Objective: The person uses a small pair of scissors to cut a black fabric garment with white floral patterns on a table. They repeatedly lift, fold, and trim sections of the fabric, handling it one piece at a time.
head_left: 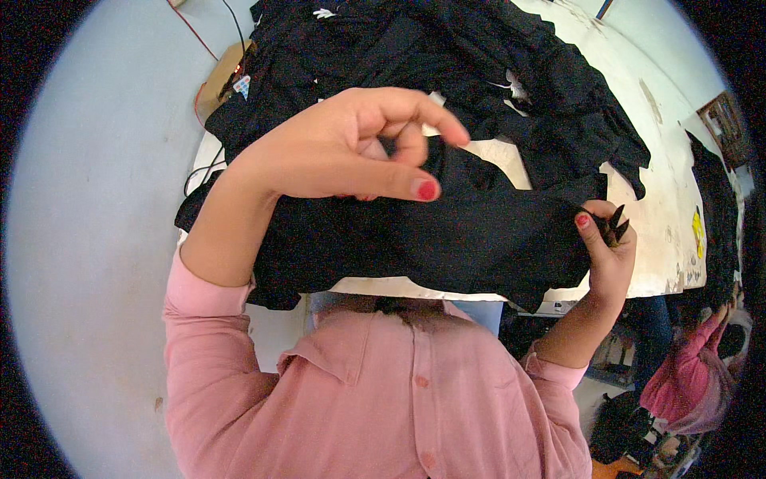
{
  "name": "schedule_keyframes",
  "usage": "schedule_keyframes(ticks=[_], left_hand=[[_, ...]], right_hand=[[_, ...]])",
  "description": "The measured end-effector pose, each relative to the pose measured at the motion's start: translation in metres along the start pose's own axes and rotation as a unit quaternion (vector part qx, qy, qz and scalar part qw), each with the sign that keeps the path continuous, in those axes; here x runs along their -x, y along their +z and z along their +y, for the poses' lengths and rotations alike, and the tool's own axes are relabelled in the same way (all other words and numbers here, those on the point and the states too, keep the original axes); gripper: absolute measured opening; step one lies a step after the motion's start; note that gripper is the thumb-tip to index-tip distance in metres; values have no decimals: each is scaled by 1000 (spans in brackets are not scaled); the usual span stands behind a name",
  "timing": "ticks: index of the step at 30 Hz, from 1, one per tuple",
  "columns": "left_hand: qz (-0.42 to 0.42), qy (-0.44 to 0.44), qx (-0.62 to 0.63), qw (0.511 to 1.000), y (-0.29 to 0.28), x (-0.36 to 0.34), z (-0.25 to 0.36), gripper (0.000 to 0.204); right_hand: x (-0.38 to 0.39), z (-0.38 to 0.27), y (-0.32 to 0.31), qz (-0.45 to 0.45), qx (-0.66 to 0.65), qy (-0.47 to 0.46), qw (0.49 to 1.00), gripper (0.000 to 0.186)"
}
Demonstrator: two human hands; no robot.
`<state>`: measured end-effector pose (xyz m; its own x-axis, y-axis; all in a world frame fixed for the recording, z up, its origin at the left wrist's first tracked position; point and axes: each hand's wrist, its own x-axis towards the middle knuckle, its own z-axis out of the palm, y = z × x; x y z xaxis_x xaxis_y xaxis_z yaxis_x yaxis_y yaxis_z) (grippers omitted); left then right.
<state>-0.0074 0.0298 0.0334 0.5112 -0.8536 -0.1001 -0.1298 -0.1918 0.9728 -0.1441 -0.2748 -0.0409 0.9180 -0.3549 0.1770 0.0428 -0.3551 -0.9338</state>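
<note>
My left hand (371, 152) is raised over the black fabric piece (431, 239), thumb and forefinger apart and the other fingers loosely curled, with nothing visible in them. My right hand (600, 247) grips the right end of that piece, thumb on top, and also holds small dark pointed thread snips (617, 227), whose tips stick up past the fingers. The piece stretches sideways along the near edge of the pale table. Behind my hands a big loose heap of black fabric pieces (407, 56) covers much of the table, with small white bits among it.
The pale tabletop (662, 199) shows at right, with a yellow item (697, 231) and more black fabric (710, 184) beyond. A cardboard piece (215, 88) and cables lie at the left edge. A co-worker in pink (678, 375) is at the lower right.
</note>
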Motion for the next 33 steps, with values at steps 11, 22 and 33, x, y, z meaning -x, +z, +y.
schedule_keyframes(ticks=[11,22,33], left_hand=[[-26,165,-238,957,25,-42,-21,26],[63,40,-220,973,-34,16,22,19],[54,87,-240,965,9,-24,6,18]], right_hand=[[-2,-18,16,-49,15,-71,996,10],[-50,62,-85,203,271,-3,941,24],[-29,-20,94,-137,-129,-80,979,28]])
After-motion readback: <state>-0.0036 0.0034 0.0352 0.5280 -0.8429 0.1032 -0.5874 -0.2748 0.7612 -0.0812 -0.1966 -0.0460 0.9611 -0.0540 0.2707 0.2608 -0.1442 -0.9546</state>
